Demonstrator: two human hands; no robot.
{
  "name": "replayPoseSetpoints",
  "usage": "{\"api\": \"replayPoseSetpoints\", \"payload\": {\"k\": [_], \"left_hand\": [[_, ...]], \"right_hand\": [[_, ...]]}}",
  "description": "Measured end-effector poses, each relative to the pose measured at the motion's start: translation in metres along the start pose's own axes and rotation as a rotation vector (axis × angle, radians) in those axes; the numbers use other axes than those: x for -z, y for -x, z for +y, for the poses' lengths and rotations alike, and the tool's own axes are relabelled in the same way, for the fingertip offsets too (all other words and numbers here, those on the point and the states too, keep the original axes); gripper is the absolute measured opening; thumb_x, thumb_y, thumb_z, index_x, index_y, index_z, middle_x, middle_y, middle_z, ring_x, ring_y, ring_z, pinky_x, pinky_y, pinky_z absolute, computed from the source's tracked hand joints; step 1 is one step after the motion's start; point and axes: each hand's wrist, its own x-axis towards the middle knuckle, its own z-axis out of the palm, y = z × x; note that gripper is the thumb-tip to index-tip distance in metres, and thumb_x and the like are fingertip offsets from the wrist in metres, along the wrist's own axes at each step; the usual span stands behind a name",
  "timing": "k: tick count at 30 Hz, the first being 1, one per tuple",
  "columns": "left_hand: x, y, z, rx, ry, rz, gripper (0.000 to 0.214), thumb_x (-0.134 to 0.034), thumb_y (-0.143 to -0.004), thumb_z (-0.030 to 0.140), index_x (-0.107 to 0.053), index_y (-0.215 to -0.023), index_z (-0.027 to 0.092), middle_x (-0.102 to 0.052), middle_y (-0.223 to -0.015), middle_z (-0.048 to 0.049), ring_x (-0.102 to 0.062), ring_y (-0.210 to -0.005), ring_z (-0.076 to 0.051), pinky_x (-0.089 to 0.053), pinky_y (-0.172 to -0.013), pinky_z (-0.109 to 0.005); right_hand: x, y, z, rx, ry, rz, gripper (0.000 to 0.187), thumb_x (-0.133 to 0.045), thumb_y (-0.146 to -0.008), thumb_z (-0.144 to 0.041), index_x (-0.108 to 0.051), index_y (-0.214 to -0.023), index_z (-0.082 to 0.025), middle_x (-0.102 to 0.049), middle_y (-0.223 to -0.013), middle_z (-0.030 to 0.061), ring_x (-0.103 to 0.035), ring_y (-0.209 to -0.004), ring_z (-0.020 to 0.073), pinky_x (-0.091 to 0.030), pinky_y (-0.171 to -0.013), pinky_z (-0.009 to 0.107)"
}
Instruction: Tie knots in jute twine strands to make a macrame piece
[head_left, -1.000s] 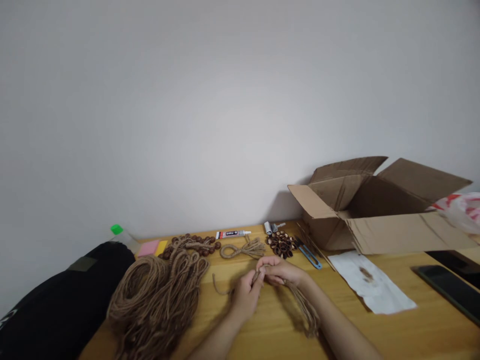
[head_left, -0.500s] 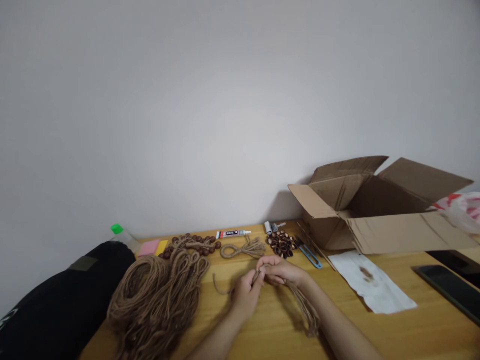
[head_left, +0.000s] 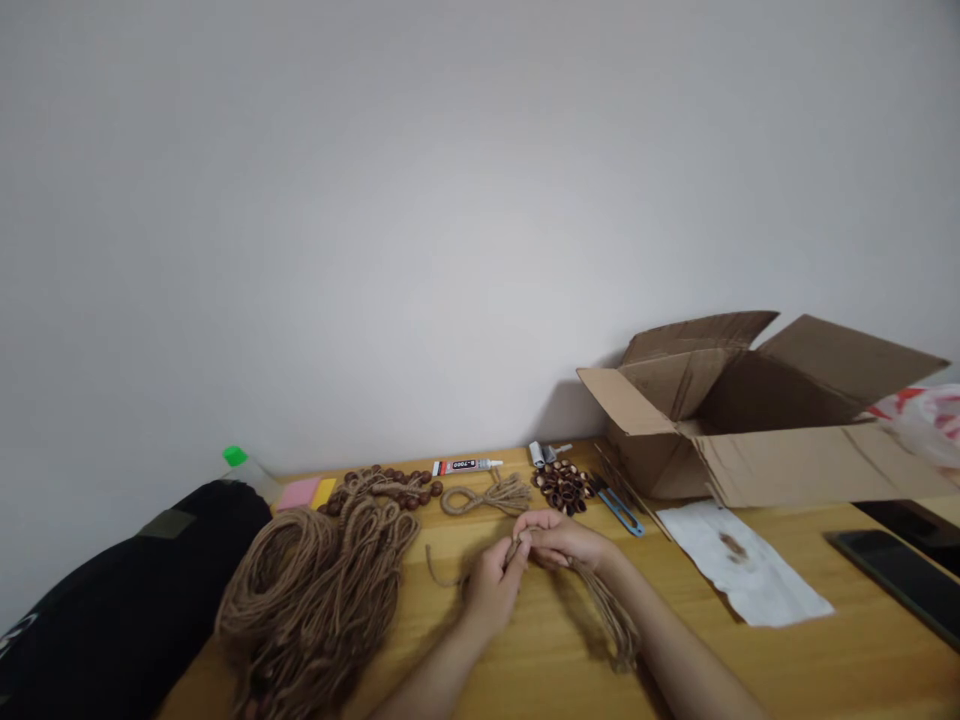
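My left hand (head_left: 495, 580) and my right hand (head_left: 566, 542) meet over the middle of the wooden table (head_left: 517, 680). Both are closed on a bundle of brown jute cord (head_left: 611, 615). Its loose strands hang from under my right hand toward the table, and one thin end curls out left of my left hand. Fingers hide the part of the cord between the hands. Just beyond them lies a looped, knotted cord piece (head_left: 487, 495). A heap of dark brown half-shell pieces (head_left: 562, 487) sits behind my right hand, beside blue thread snips (head_left: 621, 510).
Coiled brown cord (head_left: 315, 600) piles up at left, with brown beads (head_left: 427, 487) behind it. A glue tube (head_left: 465, 466) lies near the wall. An open cardboard box (head_left: 795, 460), a stained white tissue (head_left: 746, 565) and a phone (head_left: 896, 580) are at right. A black bag (head_left: 142, 590) stands far left.
Almost nothing differs. Both hands stay closed on the cord in the same place; the view has shifted very slightly.
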Motion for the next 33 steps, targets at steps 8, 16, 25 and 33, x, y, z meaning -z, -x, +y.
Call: {"api": "replayPoseSetpoints", "payload": {"k": [8, 16, 25, 33], "left_hand": [[-0.0006, -0.0009, -0.0019, 0.007, 0.005, 0.002, 0.056, -0.030, -0.078, 0.071, -0.041, -0.062, 0.019, -0.036, -0.048, 0.0052, -0.035, -0.050, -0.009, -0.026, -0.048, -0.022], [-0.0006, -0.0001, -0.0014, 0.011, 0.009, 0.001, 0.054, -0.031, -0.079, 0.069, -0.042, -0.063, 0.018, -0.037, -0.048, 0.0055, -0.036, -0.049, -0.009, -0.027, -0.048, -0.022], [-0.0008, -0.0005, -0.0022, -0.004, -0.002, 0.009, 0.054, -0.031, -0.079, 0.069, -0.041, -0.062, 0.018, -0.037, -0.048, 0.0051, -0.037, -0.052, -0.010, -0.028, -0.049, -0.022], [-0.0001, -0.0006, -0.0017, -0.010, -0.013, 0.016, 0.052, -0.032, -0.081, 0.066, -0.044, -0.063, 0.018, -0.039, -0.048, 0.0048, -0.039, -0.050, -0.010, -0.027, -0.048, -0.022]], "right_hand": [[0.0004, 0.0003, 0.0000, -0.002, -0.001, 0.002, 0.027, -0.069, -0.071, -0.035, -0.058, -0.079, -0.012, -0.039, -0.033, -0.0117, -0.023, -0.027, 0.0012, -0.015, -0.034, 0.017], [0.0013, -0.0007, 0.0021, 0.001, -0.003, 0.002, 0.026, -0.069, -0.072, -0.034, -0.057, -0.079, -0.012, -0.039, -0.032, -0.0119, -0.022, -0.027, 0.0013, -0.015, -0.034, 0.017], [0.0021, -0.0014, 0.0026, -0.003, 0.013, -0.003, 0.027, -0.069, -0.071, -0.036, -0.057, -0.077, -0.012, -0.039, -0.033, -0.0118, -0.023, -0.027, 0.0010, -0.014, -0.034, 0.017], [0.0007, -0.0002, 0.0002, -0.010, 0.008, 0.004, 0.027, -0.068, -0.071, -0.035, -0.056, -0.080, -0.012, -0.041, -0.035, -0.0112, -0.024, -0.028, 0.0017, -0.012, -0.035, 0.018]]}}
